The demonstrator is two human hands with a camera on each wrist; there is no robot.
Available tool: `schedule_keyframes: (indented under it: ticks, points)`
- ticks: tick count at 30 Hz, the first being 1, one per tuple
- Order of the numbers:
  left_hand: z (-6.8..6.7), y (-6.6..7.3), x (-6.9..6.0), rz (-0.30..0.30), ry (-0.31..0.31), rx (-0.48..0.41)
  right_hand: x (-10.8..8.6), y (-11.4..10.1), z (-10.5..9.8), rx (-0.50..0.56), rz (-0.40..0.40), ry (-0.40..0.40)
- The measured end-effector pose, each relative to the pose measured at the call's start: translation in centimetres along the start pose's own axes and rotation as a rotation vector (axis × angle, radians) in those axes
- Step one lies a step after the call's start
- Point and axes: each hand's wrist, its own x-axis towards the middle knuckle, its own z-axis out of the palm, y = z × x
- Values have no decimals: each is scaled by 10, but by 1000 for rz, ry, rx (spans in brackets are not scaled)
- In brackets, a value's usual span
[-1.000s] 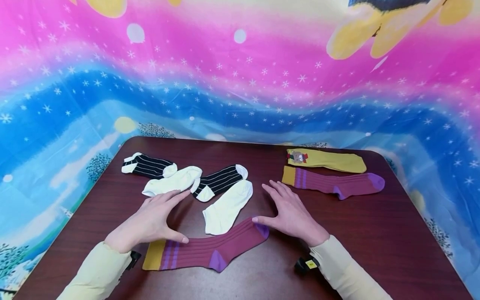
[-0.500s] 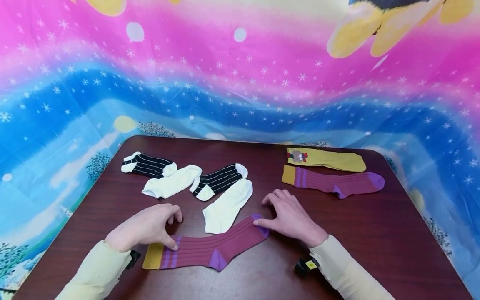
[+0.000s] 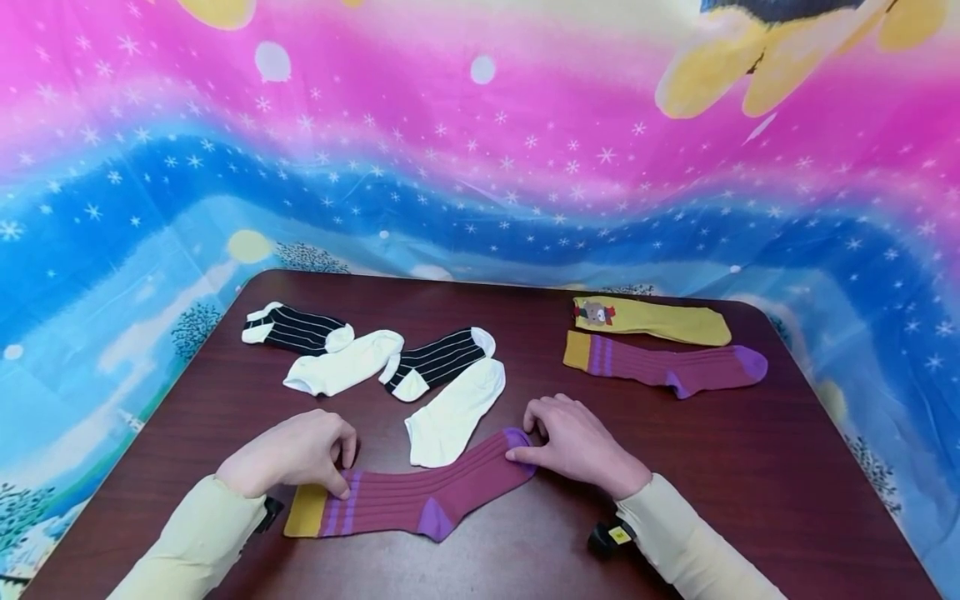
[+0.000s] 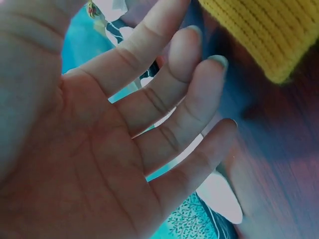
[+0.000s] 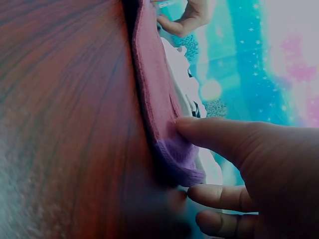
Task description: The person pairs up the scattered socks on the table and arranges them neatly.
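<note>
A maroon ribbed sock (image 3: 397,504) lies flat at the front of the table, with a mustard cuff (image 4: 271,35) and a purple toe (image 5: 174,159). At the cuff end, my left hand (image 3: 288,454) has its thumb on the purple stripes and its bent fingers at the sock's far edge. My right hand (image 3: 585,442) is at the toe. Its thumb presses on top and its curled fingertips sit just beyond the toe edge, so the toe lies between them. The left thumb is out of sight in the left wrist view.
Behind lie two white ankle socks (image 3: 457,412) and two black striped socks (image 3: 442,362). At the back right are a yellow sock (image 3: 660,321) with a bear and another maroon sock (image 3: 645,362). A patterned cloth (image 3: 480,167) hangs behind the table (image 3: 750,475).
Both hands were spread wider a second ago. The left hand has drawn back toward the cuff and bent its fingers. The right fingers have curled down to the toe. The sock stays put.
</note>
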Motion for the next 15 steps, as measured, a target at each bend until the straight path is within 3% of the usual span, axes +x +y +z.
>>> schedule_keyframes:
  ticks: [15]
  points:
    - [4,4,3,-48,-31,-26,2,-1,4,69,26,-33]
